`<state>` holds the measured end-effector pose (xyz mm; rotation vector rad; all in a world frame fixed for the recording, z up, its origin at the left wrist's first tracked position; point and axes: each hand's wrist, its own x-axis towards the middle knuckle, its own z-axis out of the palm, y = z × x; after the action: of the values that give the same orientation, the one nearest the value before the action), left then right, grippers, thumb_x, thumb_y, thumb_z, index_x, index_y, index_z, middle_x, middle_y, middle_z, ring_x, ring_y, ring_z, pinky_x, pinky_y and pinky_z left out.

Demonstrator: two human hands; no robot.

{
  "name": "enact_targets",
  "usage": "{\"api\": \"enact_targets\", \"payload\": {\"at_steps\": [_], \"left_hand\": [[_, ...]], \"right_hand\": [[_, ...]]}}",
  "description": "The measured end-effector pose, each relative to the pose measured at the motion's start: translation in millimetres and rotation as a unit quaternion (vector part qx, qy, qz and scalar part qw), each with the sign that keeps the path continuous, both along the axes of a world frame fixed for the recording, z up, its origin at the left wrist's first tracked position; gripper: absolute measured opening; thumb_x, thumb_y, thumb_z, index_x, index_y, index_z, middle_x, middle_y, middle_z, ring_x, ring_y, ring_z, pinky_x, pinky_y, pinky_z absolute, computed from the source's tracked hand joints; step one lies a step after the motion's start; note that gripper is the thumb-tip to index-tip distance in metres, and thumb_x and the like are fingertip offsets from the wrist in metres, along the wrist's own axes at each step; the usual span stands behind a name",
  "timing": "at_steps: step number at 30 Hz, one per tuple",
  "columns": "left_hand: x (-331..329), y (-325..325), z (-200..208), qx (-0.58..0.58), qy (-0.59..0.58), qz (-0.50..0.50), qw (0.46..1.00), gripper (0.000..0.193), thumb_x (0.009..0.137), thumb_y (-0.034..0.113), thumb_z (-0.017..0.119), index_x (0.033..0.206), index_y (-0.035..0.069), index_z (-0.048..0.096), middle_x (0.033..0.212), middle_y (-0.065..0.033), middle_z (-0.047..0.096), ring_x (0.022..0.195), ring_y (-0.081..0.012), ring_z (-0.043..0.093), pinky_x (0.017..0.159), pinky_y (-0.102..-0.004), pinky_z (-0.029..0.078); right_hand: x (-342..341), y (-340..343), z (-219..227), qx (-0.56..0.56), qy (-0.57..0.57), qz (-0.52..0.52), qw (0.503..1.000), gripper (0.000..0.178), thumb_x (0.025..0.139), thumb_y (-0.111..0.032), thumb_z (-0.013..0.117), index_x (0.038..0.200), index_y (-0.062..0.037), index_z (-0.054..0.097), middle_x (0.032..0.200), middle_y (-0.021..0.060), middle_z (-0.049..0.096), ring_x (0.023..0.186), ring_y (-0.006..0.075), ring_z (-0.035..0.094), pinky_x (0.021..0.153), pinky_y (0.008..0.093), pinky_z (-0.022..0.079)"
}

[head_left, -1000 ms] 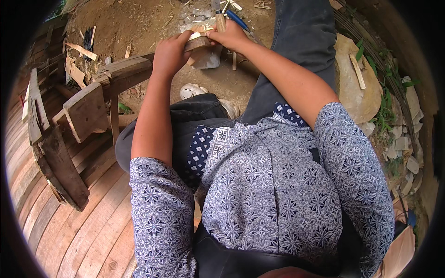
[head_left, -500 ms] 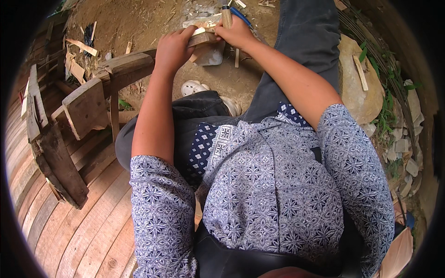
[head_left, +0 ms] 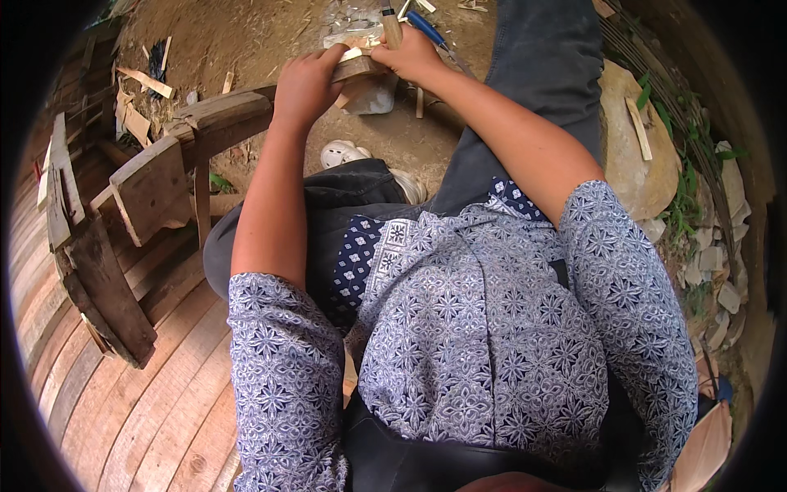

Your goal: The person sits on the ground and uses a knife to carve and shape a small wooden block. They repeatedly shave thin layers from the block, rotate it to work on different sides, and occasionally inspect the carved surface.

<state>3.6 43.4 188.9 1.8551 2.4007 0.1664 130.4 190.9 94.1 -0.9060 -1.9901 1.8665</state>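
Observation:
My left hand (head_left: 310, 86) is closed at the top middle. Its thumb presses on a small pale piece of wood (head_left: 352, 55), which lies on a thick wooden block (head_left: 357, 69). My right hand (head_left: 411, 57) is close by on the right, with its fingers curled at the block's right end. A tool with a round wooden handle (head_left: 393, 33) and a metal collar stands up from that hand. Its working end runs to the top edge and its kind does not show. Just right of it lies a blue-handled tool (head_left: 425, 29) with a thin metal shaft.
A grey stone (head_left: 373, 98) sits under the block. Wood slivers (head_left: 146, 83) are strewn over the dirt ground. To the left, a rough wooden frame (head_left: 152, 193) stands by a slatted plank floor (head_left: 156, 410). My dark-trousered leg (head_left: 545, 90) and a large flat stone (head_left: 635, 143) are on the right.
My right hand has shifted slightly left and up, and the wooden handle has moved left with it. The blue-handled tool shows more now. My left hand stays in place.

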Motion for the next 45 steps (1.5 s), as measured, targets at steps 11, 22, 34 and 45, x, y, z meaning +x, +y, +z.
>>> {"api": "enact_targets", "payload": {"at_steps": [11,22,34,45], "left_hand": [[2.3,3.4,4.2,-0.022,0.004,0.008,1.000,0.039,0.078,0.016,0.070,0.115,0.016,0.060,0.100,-0.0085,0.070,0.095,-0.0326,0.066,0.081,-0.0447,0.050],[-1.0,1.8,-2.7,-0.007,0.001,-0.001,1.000,0.040,0.076,0.016,0.071,0.115,0.016,0.060,0.096,-0.0091,0.069,0.093,-0.0332,0.066,0.079,-0.0454,0.050],[0.9,2.7,-4.1,0.010,0.011,-0.009,1.000,0.038,0.078,0.018,0.071,0.114,0.016,0.060,0.096,-0.0082,0.070,0.094,-0.0328,0.066,0.081,-0.0453,0.050],[3.3,2.4,3.3,-0.015,0.011,0.008,1.000,0.038,0.077,0.017,0.070,0.114,0.017,0.060,0.096,-0.0085,0.070,0.093,-0.0333,0.066,0.080,-0.0454,0.050]], "right_hand": [[21.8,17.6,-50.1,0.144,-0.143,-0.086,0.975,0.044,0.070,-0.034,0.082,0.099,-0.0048,0.066,0.086,0.0120,0.070,0.080,0.0263,0.070,0.075,0.0377,0.055],[5.9,6.7,-12.9,0.034,0.025,-0.003,0.999,0.026,0.081,-0.025,0.079,0.085,-0.0042,0.065,0.074,0.0024,0.066,0.067,0.0108,0.063,0.062,0.0293,0.050],[-2.6,4.8,-18.0,0.050,-0.001,-0.007,0.999,0.028,0.077,-0.024,0.076,0.090,-0.0021,0.064,0.077,0.0060,0.067,0.070,0.0155,0.066,0.065,0.0330,0.053],[28.7,25.1,-62.2,0.146,-0.197,-0.056,0.968,0.053,0.068,-0.037,0.079,0.104,-0.0010,0.064,0.106,0.0186,0.069,0.099,0.0320,0.068,0.086,0.0427,0.053]]}}
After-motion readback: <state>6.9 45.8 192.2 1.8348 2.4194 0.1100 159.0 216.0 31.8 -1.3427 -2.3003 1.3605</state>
